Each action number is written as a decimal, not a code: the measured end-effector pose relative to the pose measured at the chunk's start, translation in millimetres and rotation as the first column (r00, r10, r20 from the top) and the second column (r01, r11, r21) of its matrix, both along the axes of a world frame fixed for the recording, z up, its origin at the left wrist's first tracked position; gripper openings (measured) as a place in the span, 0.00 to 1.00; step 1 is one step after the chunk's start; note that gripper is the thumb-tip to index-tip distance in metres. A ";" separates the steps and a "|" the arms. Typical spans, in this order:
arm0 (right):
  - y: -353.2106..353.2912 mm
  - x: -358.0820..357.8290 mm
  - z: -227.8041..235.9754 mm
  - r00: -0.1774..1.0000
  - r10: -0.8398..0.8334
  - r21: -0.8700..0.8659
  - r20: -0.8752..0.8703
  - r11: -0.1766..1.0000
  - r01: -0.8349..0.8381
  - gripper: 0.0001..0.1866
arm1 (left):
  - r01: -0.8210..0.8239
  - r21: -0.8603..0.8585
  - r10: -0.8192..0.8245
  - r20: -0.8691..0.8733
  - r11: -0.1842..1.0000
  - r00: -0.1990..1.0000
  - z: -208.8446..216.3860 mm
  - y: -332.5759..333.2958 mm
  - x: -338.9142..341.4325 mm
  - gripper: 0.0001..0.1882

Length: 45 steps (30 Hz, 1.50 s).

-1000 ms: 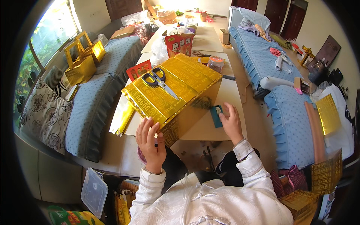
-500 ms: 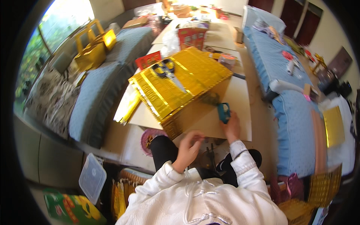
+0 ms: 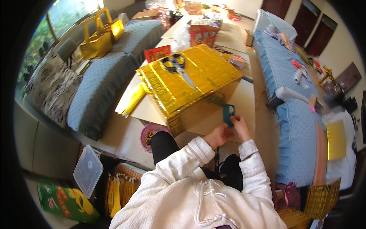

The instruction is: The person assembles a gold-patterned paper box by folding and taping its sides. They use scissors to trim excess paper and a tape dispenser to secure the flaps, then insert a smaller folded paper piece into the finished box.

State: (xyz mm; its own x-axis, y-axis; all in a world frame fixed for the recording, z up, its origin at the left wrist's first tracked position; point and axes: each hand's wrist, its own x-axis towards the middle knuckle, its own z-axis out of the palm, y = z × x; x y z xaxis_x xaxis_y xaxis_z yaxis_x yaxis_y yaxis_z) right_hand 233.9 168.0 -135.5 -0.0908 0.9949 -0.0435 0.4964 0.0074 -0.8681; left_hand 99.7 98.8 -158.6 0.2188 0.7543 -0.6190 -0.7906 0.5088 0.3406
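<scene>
Anything pinched in the hands (image 3: 218, 136) is too small to tell

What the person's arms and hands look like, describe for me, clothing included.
The left sleeve and right sleeve are long, white and creased; the right one's cuff looks greyish. The left hand and right hand are ungloved.

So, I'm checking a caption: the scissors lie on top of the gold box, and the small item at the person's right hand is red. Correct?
Not quite: the head view shows the small item at the right hand is teal. The scissors do lie on the gold box.
</scene>
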 end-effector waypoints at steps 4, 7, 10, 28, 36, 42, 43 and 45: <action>-2.1 -10.1 12.5 0.992 -0.056 -0.146 -0.109 0.988 0.040 0.14 | -0.047 -0.057 0.049 0.032 0.997 0.998 -0.5 22.0 7.9 0.24; -15.0 -11.9 29.7 0.969 -0.102 -0.196 -0.223 0.979 0.058 0.12 | -0.055 -0.102 0.067 0.121 0.993 0.990 -3.7 35.7 2.0 0.24; -26.0 -4.9 20.2 0.943 -0.085 -0.129 -0.322 0.991 0.045 0.11 | -0.026 -0.135 0.044 0.132 0.990 0.990 -10.1 44.4 4.8 0.24; -238.7 66.7 51.8 0.811 -0.096 -0.301 -0.577 0.948 -0.101 0.08 | 0.032 -0.116 -0.035 -0.025 0.993 0.999 5.6 27.9 -1.4 0.19; -236.5 69.9 36.1 0.821 -0.105 -0.312 -0.561 0.946 -0.092 0.08 | -0.041 0.169 0.049 -0.045 0.985 0.998 -29.4 13.3 6.4 0.13; -237.6 81.5 27.8 0.832 -0.070 -0.308 -0.551 0.943 -0.125 0.07 | -0.126 0.221 0.148 -0.086 0.967 0.985 -30.3 9.7 25.2 0.11; -234.1 86.6 27.1 0.833 -0.068 -0.305 -0.550 0.944 -0.124 0.07 | -0.150 0.238 0.178 -0.103 0.960 0.979 -9.6 7.9 33.2 0.11; -225.8 98.5 33.1 0.841 -0.014 -0.280 -0.541 0.946 -0.165 0.06 | -0.195 0.369 0.259 -0.130 0.909 0.957 34.4 -2.6 32.8 0.09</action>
